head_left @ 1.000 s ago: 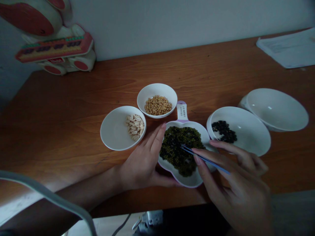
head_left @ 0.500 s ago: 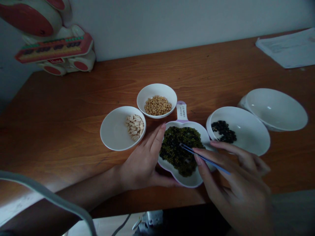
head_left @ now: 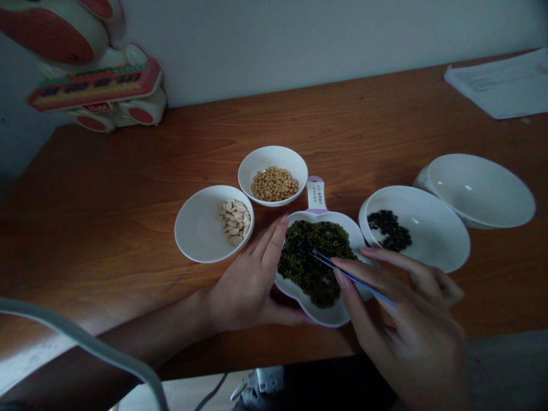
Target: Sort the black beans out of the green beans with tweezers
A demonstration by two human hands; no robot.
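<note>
A white, purple-rimmed scalloped dish (head_left: 338,318) with a labelled handle lies before me. It holds a mix of small green beans (head_left: 327,291) and black seeds. My left hand (head_left: 252,279) grips the dish at its left edge, fingers along the side and thumb under the near rim. Pinched in my right hand (head_left: 411,319) are blue tweezers (head_left: 355,278), their tips down among the beans near the middle of the dish. Whether the tips hold a seed is too small to tell.
Around the dish stand white bowls: one with pale flat seeds (head_left: 234,221), one with yellow soybeans (head_left: 274,184), one with black seeds (head_left: 389,229), and another bowl (head_left: 479,188) at far right. A toy figure (head_left: 98,85) stands back left; papers (head_left: 500,83) lie back right. A grey cable (head_left: 85,342) crosses lower left.
My right hand and the tweezers have shifted slightly to the left over the dish. My left hand and the bowls stay where they were.
</note>
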